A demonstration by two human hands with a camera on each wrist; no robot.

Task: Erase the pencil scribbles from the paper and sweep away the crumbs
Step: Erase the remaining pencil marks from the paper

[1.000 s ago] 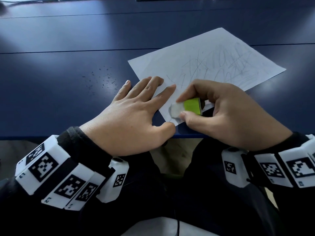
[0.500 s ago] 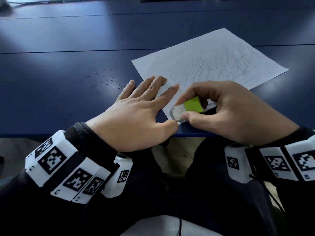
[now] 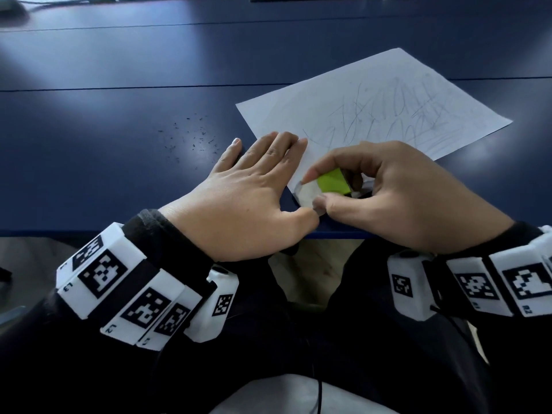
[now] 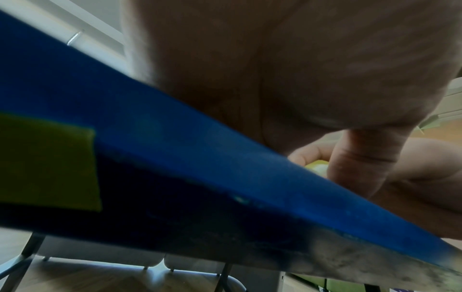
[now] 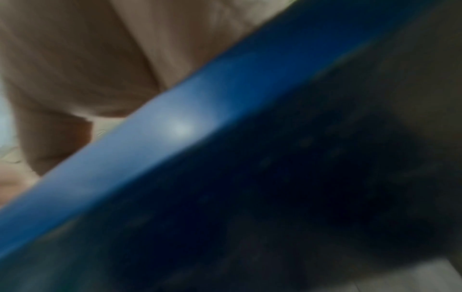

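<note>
**Eraser at the near corner, scribbles up the page**

The person's right hand (image 3: 397,195) pinches a white eraser (image 3: 309,192) with a lime-green sleeve between thumb and index finger, white end down on the near corner of the paper (image 3: 352,94). That sheet lies angled on the dark blue table (image 3: 119,70), near corner right by the table's front edge. Left hand (image 3: 251,198) is flat, fingers straight and spread, fingertips pressing on the sheet's left edge, thumb almost touching the right thumb. The pencil scribbles (image 3: 397,118) sit in the middle and far-right part of the page, beyond both hands. A scatter of dark crumbs (image 3: 191,138) is on the bare table just left of the left hand. Wrist views are mostly blurry palm and table edge, though the left one catches a sliver of the eraser.
</note>
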